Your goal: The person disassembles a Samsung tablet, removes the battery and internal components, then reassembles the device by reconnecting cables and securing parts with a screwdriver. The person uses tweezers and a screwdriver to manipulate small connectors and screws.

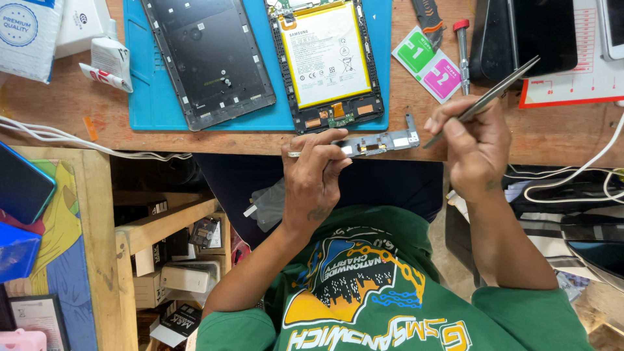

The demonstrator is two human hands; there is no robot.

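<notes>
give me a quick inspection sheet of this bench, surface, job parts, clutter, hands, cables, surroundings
surface: wooden bench with a blue rubber work mat on it
job's things: narrow grey metal bracket strip held at the bench edge; slim metal tweezers tipped toward its right end
clutter: dark tablet back cover and opened tablet frame with a yellow-edged battery on the mat; green and pink wipe sachets; red-capped screwdriver; white box
hands: left hand grips the strip; right hand holds the tweezers
cables: white cables at left; white cable at right
surroundings: wooden shelf of small boxes below the bench
</notes>
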